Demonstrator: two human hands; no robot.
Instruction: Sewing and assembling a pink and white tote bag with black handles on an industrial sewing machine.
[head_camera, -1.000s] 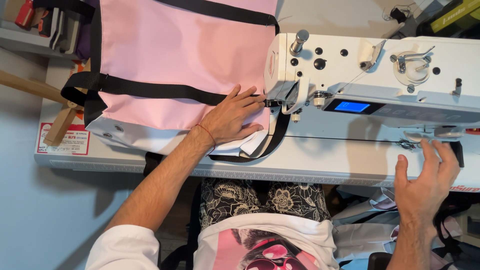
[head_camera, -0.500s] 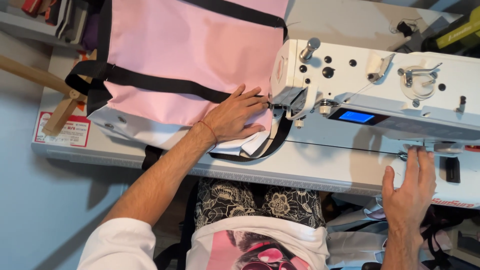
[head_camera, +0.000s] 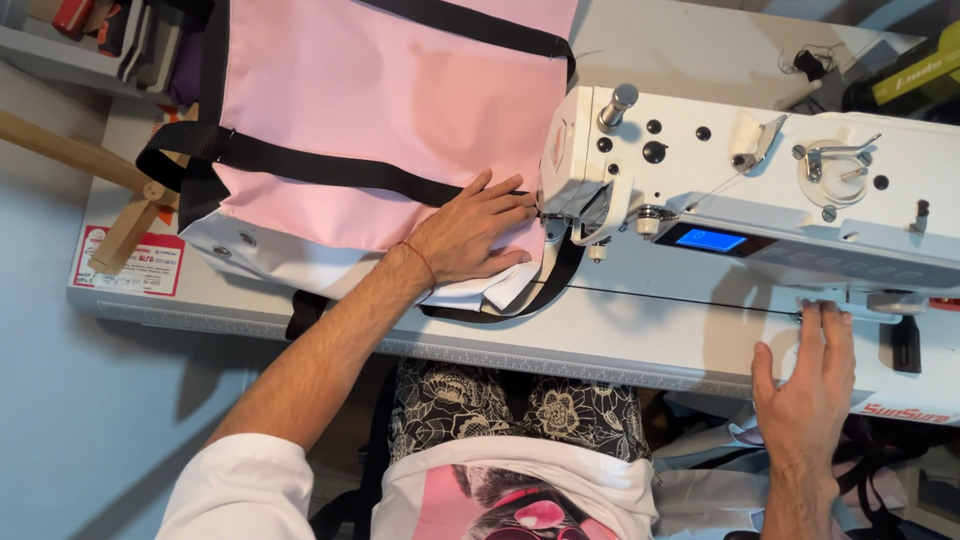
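The right hand (head_camera: 805, 385) lay flat and open on the white table (head_camera: 620, 335), gripping nothing, its fingertips beside the sewing machine (head_camera: 760, 190). The left hand (head_camera: 470, 232), fingers spread, pressed the pink fabric (head_camera: 390, 90) down just beside the needle. Black webbing straps (head_camera: 330, 168) crossed the fabric farther back.

Seen from above: pale blue floor (head_camera: 60, 420) spread left of a white worktable (head_camera: 640, 335), lit evenly and softly. Flanked at far left by a grey shelf (head_camera: 50, 45) crowded with small items and a slanted wooden frame (head_camera: 90, 165). Backed by cluttered bundles of cloth (head_camera: 720, 460) underneath at right
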